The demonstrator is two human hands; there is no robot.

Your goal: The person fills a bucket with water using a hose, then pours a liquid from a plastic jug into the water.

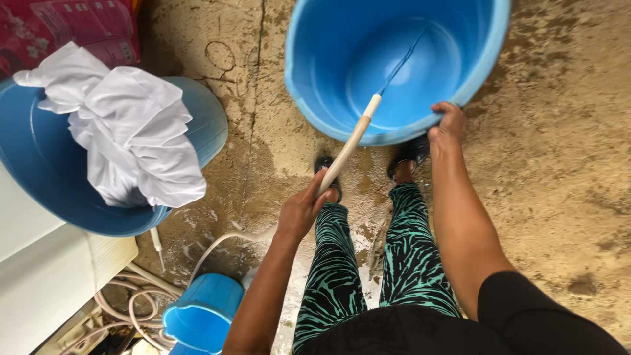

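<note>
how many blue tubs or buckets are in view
3: a large blue tub ahead, its rim held by the right hand; a blue basin of white cloth at left; a small blue bucket bottom left. Others may sit outside the view.

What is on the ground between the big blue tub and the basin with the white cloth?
In the head view, only bare, wet cracked concrete floor lies between the big blue tub and the basin holding the white cloth.

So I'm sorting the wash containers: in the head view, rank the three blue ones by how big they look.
Largest to smallest:
1. Blue tub gripped by the right hand, though nearness may differ
2. Blue basin holding white cloth
3. Small blue bucket
</note>
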